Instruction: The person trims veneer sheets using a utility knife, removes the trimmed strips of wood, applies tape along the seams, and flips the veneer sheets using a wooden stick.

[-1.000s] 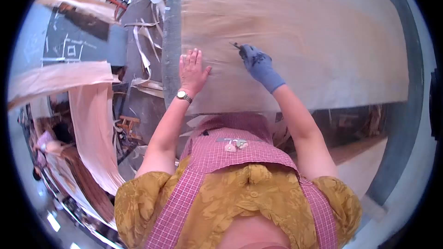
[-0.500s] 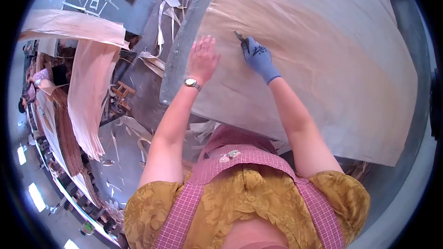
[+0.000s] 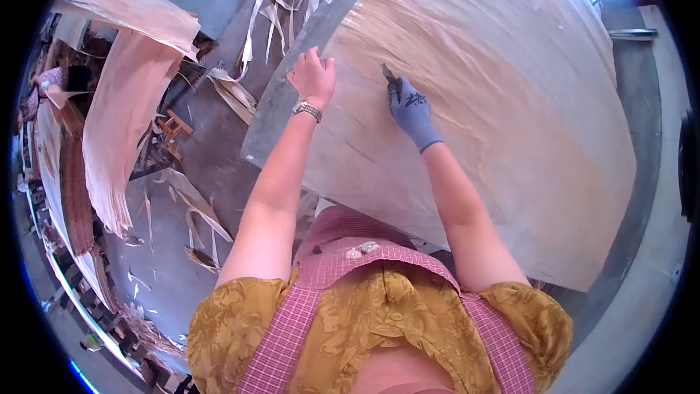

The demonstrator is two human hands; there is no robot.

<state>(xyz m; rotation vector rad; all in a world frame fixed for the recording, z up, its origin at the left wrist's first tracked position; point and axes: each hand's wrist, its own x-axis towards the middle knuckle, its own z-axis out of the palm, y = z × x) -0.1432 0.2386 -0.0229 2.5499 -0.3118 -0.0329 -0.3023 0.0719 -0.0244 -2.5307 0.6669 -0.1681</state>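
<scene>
A large, thin sheet of pale wood veneer [image 3: 510,138] lies in front of me, its surface rippled toward the far left. My left hand [image 3: 312,79], bare with a metal watch [image 3: 307,109] on the wrist, is at the sheet's left edge. Its fingers are loosely bent and the thumb stands apart; I see nothing held, and cannot tell how firmly it touches the sheet. In a blue-grey glove, my right hand [image 3: 411,108] is closed around a small dark knife [image 3: 390,76]. The blade points away from me over the veneer.
Along the veneer's left side runs a grey table edge [image 3: 273,109]. Torn veneer strips [image 3: 237,95] litter the floor. Farther left, long veneer sheets [image 3: 127,124] hang over a stack, near a small wooden stool [image 3: 173,131]. Another person [image 3: 45,87] is at the far left.
My left hand has gone from lying flat with spread fingers to bent fingers, closer to the sheet's left edge. The knife hand has shifted slightly. The whole view has turned a little.
</scene>
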